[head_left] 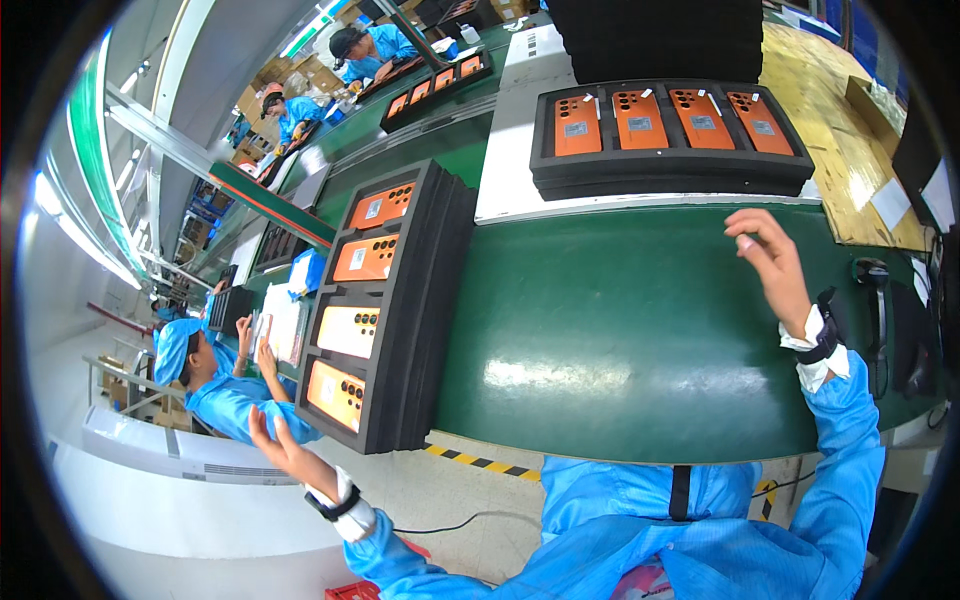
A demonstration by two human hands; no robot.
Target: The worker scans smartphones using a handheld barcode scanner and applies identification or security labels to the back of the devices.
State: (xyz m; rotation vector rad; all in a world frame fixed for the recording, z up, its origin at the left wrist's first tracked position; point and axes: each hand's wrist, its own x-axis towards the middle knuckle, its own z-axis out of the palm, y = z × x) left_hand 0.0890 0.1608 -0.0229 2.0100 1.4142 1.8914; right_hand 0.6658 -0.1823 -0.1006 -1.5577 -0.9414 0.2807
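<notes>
My left hand [285, 450] is raised with its fingers apart and holds nothing. It is near the front corner of a stack of black foam trays [415, 310]. The top tray carries several orange phones in a row, the nearest phone [335, 394] close to that hand. My right hand [772, 265] hovers over the right part of the green tabletop [590, 300], its fingers bent a little and nothing visible in them. Beyond it, a second foam tray stack [670, 178] bears several orange phones [640, 120], backs up, with camera lenses and labels showing.
A handheld scanner [872, 290] stands at the right edge. Behind the far trays rises a tall black foam stack [657, 40], with a yellowish board [830, 130] beside it. A co-worker [215, 385] in blue sits to the left; others work farther along the line. A green post [270, 205] slants above.
</notes>
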